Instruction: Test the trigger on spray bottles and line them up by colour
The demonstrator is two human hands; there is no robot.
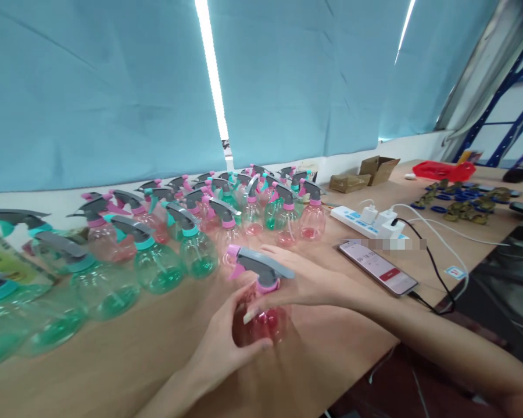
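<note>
A pink spray bottle (273, 328) with a grey and pink trigger head stands upright on the table in front of me. My left hand (220, 334) curves around its lower left side, thumb low at the front. From the right, my right hand (294, 277) wraps the bottle just below the collar, its thumb across the front and its other fingers partly hidden behind the trigger head. Close by on the left is a green spray bottle (199, 255) with a turquoise collar, one of several pink and green ones grouped on the table.
A phone (377, 268) with a cable lies to the right, beside a white power strip (364, 223) with chargers. Farther back are cardboard boxes (378, 172), a red plastic item (444, 170) and blue and olive pieces (468, 200). The table (331, 354) ends at lower right.
</note>
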